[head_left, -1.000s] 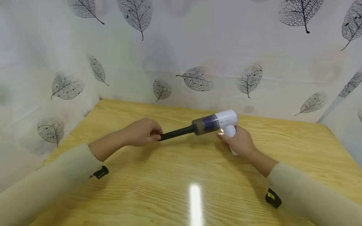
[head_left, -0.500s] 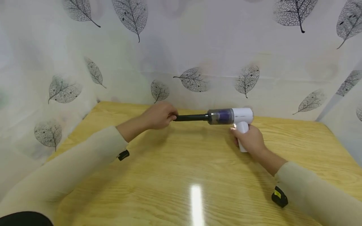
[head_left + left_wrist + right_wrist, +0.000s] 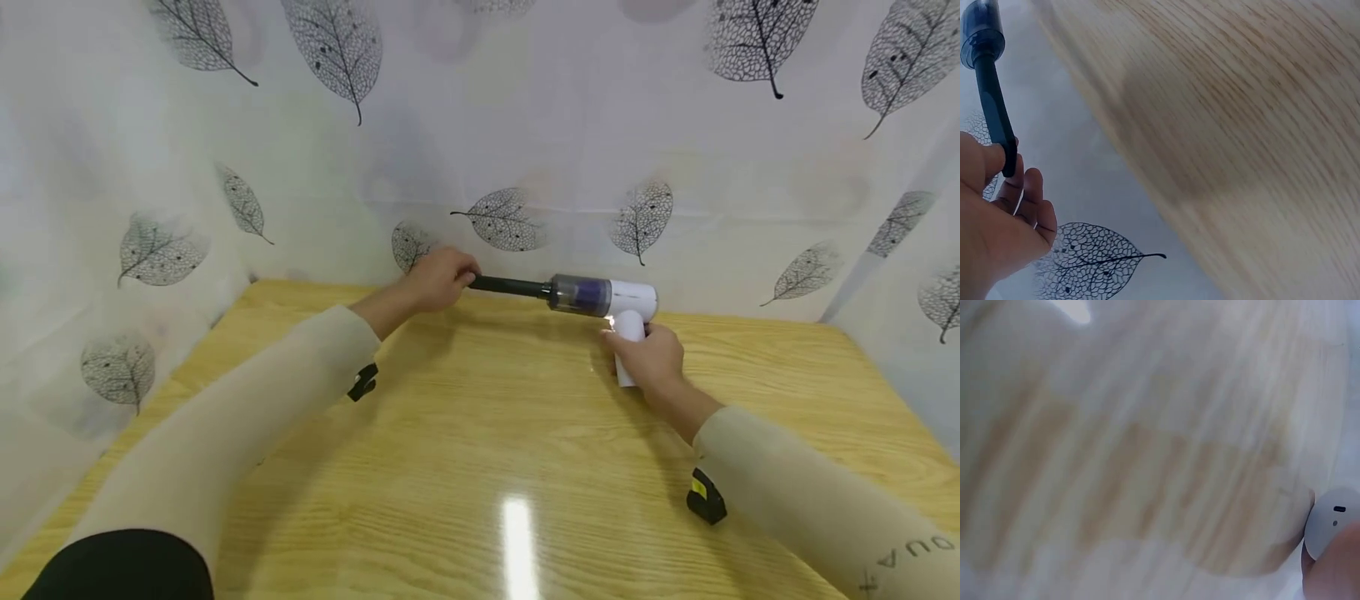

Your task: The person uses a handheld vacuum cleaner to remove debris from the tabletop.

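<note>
A white handheld vacuum cleaner with a clear, purple-cored dust cup is held above the far part of the table. My right hand grips its white handle, which points downward. A slim black nozzle extends left from the cup. Its tip is pinched between thumb and fingers of my left hand. In the left wrist view the thumb and forefinger meet on the nozzle while the other fingers curl loosely. Only the handle's round end and part of my right hand show in the right wrist view.
The wood-grain table has a glossy surface with a bright light reflection near its front. A pale curtain printed with dark leaves hangs behind it and at both sides. A black rounded shape shows at the lower left.
Both hands have carried the vacuum cleaner away from me, toward the curtain. The nozzle tip rose and moved right, so the nozzle now slopes slightly down to the right. Both grips stayed.
</note>
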{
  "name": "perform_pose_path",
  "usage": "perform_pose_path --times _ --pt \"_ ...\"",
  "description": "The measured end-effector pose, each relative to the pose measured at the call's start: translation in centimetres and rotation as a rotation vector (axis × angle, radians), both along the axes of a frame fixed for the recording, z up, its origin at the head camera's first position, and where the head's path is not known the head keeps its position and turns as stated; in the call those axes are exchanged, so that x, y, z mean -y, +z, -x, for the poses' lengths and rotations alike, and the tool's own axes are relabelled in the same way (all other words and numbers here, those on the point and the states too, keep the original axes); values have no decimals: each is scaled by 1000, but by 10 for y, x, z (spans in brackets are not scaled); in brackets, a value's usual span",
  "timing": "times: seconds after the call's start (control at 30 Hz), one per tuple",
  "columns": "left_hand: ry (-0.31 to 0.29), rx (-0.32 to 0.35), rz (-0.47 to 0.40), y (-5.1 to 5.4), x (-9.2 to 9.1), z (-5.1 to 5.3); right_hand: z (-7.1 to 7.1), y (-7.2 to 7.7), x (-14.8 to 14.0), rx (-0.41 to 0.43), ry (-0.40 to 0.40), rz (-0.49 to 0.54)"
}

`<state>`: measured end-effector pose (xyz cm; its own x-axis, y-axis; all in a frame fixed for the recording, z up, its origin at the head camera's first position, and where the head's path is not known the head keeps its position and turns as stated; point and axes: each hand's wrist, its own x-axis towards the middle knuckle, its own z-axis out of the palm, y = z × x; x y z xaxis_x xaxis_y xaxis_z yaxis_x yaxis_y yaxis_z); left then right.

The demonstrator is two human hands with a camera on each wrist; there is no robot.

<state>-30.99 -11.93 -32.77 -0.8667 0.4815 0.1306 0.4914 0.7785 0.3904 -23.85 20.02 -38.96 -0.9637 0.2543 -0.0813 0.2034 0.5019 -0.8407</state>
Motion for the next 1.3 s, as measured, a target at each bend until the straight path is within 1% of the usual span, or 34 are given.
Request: perform_pose_path --times 0.1,0.23,0.37,0.43,0.53,0.6,0.7,0.83,1.07,1.23,1.3 --pt "32 41 -50 -3 0 3 -1 0 2 -7 -14 -2" --pt "47 52 -80 -6 1 4 0 2 5 -23 -25 -35" --pt "46 57 -107 -6 1 2 1 2 5 -45 -49 -112" --pt "47 56 -110 -6 0 0 1 3 4 -49 -49 -171" --pt "49 52 -92 -8 1 -1 0 5 2 -17 -20 -220" --pt "51 47 -71 -10 1 -1 -1 6 1 9 2 -238" --pt "55 49 -62 -14 3 -1 -2 7 0 39 40 -247" --pt "57 66 -82 -19 3 0 -2 7 -2 50 72 -268" --pt "49 102 -118 -27 2 4 -4 6 -4 61 72 -289" --pt "86 143 -124 -34 4 5 -4 7 -3 106 96 -278" --pt "102 149 -124 -37 4 6 -3 8 -2 122 108 -282"
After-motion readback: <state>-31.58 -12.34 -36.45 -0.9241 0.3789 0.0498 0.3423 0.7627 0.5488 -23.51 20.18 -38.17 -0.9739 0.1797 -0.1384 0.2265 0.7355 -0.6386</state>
